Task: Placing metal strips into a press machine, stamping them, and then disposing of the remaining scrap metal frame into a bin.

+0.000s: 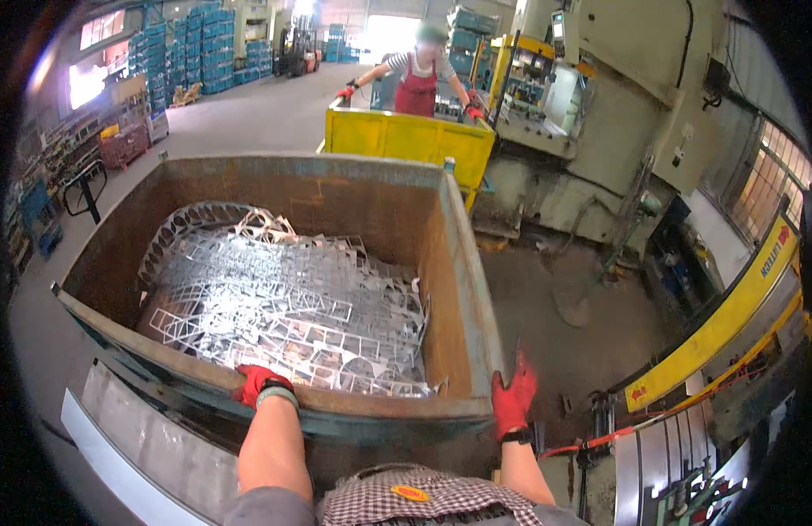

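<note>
A large rusty steel bin stands in front of me, its bottom covered with flat, perforated metal scrap. My left hand, in a red glove, is closed over the near rim of the bin. At the bin's near right corner is my right hand, also red-gloved. Its thumb and fingers are apart, the fingertips are a little blurred, and the palm side rests against the corner. Neither hand holds a loose piece of scrap.
Behind the bin, a person in red overalls holds a yellow metal container. A big press machine rises at the right, near a yellow guard. Metal sheets lie at the near left. A forklift stands far back.
</note>
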Available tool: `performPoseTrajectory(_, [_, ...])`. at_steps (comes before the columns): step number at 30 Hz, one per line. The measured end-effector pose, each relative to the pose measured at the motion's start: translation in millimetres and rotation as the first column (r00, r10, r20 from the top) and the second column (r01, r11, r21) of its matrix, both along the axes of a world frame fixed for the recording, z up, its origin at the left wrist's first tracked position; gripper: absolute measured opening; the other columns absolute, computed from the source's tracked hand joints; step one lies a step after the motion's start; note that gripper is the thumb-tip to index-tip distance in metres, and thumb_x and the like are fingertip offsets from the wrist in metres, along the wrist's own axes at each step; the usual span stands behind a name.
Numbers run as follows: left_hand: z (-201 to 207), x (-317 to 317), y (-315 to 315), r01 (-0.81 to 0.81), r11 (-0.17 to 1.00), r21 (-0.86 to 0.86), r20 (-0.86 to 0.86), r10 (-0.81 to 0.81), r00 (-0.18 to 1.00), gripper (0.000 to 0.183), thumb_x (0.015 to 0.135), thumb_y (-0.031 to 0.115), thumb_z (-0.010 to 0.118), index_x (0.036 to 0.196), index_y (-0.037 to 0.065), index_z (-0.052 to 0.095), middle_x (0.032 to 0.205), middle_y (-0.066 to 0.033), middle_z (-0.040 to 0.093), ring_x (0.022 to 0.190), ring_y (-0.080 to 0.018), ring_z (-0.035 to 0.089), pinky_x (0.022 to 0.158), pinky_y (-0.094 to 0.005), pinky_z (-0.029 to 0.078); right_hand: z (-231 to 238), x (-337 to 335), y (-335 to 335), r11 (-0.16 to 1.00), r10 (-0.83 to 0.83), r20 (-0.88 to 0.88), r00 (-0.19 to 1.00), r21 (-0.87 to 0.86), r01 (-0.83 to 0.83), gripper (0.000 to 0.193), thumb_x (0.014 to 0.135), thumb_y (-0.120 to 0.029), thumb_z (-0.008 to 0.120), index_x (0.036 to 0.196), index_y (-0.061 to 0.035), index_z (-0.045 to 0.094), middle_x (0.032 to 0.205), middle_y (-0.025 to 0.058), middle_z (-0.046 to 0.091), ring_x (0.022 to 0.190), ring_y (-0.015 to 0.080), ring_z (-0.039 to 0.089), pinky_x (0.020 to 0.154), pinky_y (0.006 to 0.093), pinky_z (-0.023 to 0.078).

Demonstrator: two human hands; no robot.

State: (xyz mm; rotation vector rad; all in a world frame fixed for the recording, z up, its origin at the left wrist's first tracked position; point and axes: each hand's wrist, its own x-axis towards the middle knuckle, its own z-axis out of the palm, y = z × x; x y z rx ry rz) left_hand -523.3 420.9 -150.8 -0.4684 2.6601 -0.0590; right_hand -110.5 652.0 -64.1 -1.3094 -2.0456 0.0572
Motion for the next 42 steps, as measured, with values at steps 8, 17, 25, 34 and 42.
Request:
performPoseTrajectory(8, [1.4, 3.1, -1.1, 0.183, 0.981, -0.061, 0.086, -0.177, 0.98, 0.059, 0.089, 0.04, 0.042, 0.138, 0.011, 0.028, 0.137, -0.0162, 0.038, 0.123, -0.0351, 0.039, 0.1, -0.0494, 0.034, 6.7, 1.0, -9.9, 0.998, -0.009, -0.072, 0.997, 0.069, 0.014, 0.06, 0.073, -0.02, 0.065, 0.126, -0.0045, 0.042, 0.112, 0.02, 0.049, 0.107, 0.0363, 0.045, 0.094, 0.0442, 0.035])
performPoseTrajectory(17, [23.7, 13.1, -6.6, 0.741, 0.603, -0.295, 0.473, -0.582, 0.662, 0.051, 0.092, 0.035, 0.036, 0.137, 0.012, 0.032, 0.136, -0.0105, 0.041, 0.124, -0.0339, 0.04, 0.1, -0.0512, 0.031, 2.7, 2.6, -8.0, 0.998, -0.006, -0.111, 0.994, 0.061, 0.012, 0.057, 0.07, -0.02, 0.068, 0.121, -0.0076, 0.045, 0.117, 0.0196, 0.047, 0.11, 0.0369, 0.043, 0.094, 0.0488, 0.033])
performPoseTrajectory(25, [76.4, 39.0, 0.6, 0.935, 0.176, -0.308, 0.689, -0.636, 0.347, 0.046, 0.091, 0.027, 0.041, 0.135, 0.012, 0.039, 0.134, -0.0087, 0.044, 0.124, -0.0358, 0.039, 0.103, -0.0525, 0.027, -0.1, 2.9, -2.2, 0.999, 0.045, -0.127, 0.991, 0.016, -0.044, 0.056, 0.07, -0.022, 0.068, 0.12, -0.0081, 0.048, 0.116, 0.0172, 0.047, 0.112, 0.0355, 0.041, 0.095, 0.0479, 0.032])
performPoseTrajectory(34, [24.9, 10.4, 0.7, 0.789, 0.505, -0.351, 0.558, -0.563, 0.609, 0.048, 0.095, 0.035, 0.027, 0.134, 0.011, 0.038, 0.131, -0.008, 0.048, 0.124, -0.0246, 0.041, 0.106, -0.0518, 0.018, -5.5, 5.7, -5.9, 0.991, 0.046, -0.096, 0.994, 0.133, -0.033, 0.051, 0.07, -0.018, 0.067, 0.117, -0.0066, 0.049, 0.111, 0.0172, 0.05, 0.104, 0.0347, 0.047, 0.089, 0.0453, 0.037])
performPoseTrajectory(42, [44.2, 21.1, 0.6, 0.792, 0.502, -0.348, 0.565, -0.561, 0.605, 0.051, 0.093, 0.039, 0.029, 0.135, 0.011, 0.036, 0.133, -0.0103, 0.045, 0.125, -0.0267, 0.04, 0.106, -0.052, 0.019, 3.6, 5.6, -6.6, 0.997, 0.071, -0.069, 0.995, 0.038, -0.068, 0.065, 0.072, -0.026, 0.068, 0.129, -0.0102, 0.041, 0.121, 0.0204, 0.045, 0.111, 0.0375, 0.042, 0.095, 0.0496, 0.031])
